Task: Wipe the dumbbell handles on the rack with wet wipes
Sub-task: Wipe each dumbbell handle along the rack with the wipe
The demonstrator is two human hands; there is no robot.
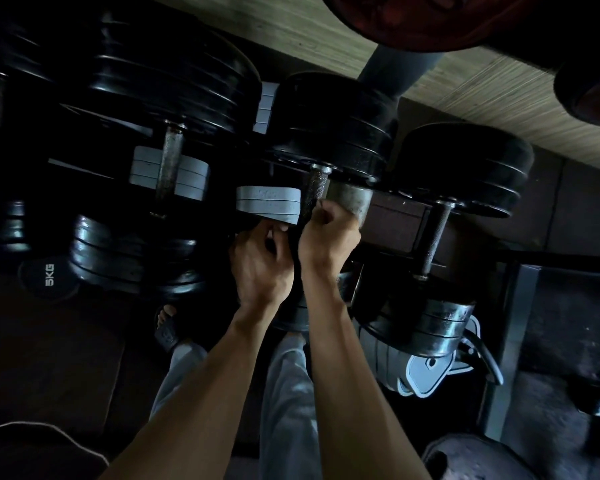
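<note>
Three black dumbbells lie side by side on a dark rack [395, 216]. The middle dumbbell's knurled handle [315, 187] sits just above my hands. My right hand [326, 237] is a closed fist at the lower part of that handle. My left hand [260, 261] is closed just to its left. A dark strip, apparently the wipe [296, 244], runs down from the handle between both hands, and each hand pinches it. The left dumbbell's rusty handle [168, 164] and the right dumbbell's handle [437, 233] are bare and untouched.
Grey small plates [267, 204] lie under the rack beside my left hand. A 5KG plate [49, 275] rests at lower left. My sandalled foot [167, 327] stands below. Red plates [413, 19] hang at the top against striped flooring [326, 39]. The lighting is very dim.
</note>
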